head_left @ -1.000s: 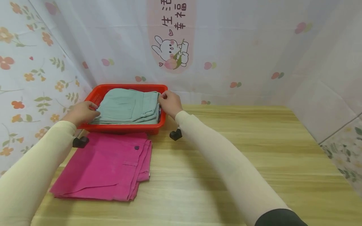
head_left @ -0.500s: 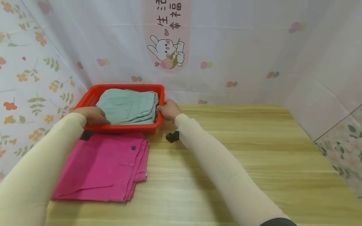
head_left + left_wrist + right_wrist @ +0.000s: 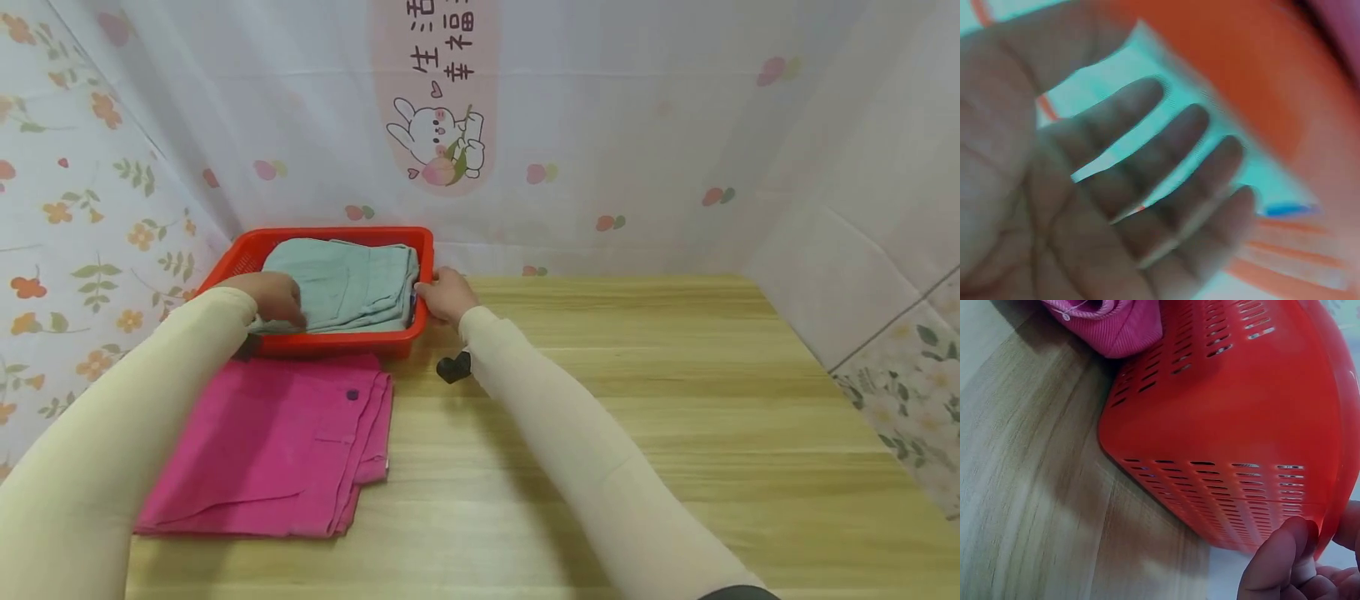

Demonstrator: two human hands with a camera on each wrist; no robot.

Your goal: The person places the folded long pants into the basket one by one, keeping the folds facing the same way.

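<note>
A red plastic basket (image 3: 330, 340) with slotted walls stands at the back left of the table, holding folded pale green trousers (image 3: 322, 271). Over their front left part is my left hand (image 3: 272, 297). The left wrist view is blurred, but its fingers (image 3: 1166, 144) look extended and slightly spread above the pale cloth, beside the basket's rim. At the right side, my right hand (image 3: 447, 298) pinches the basket's rim; in the right wrist view the thumb and fingers (image 3: 1282, 556) lie on either side of that rim.
Folded bright pink trousers (image 3: 277, 442) with a dark button lie on the wooden table (image 3: 600, 392) in front of the basket. A white printed curtain (image 3: 585, 125) hangs behind, and a floral one (image 3: 97, 208) on the left.
My left hand has moved from the basket's left edge rightward over the trousers' front. My right hand has gone from the trousers' upper right corner to the basket's right rim.
</note>
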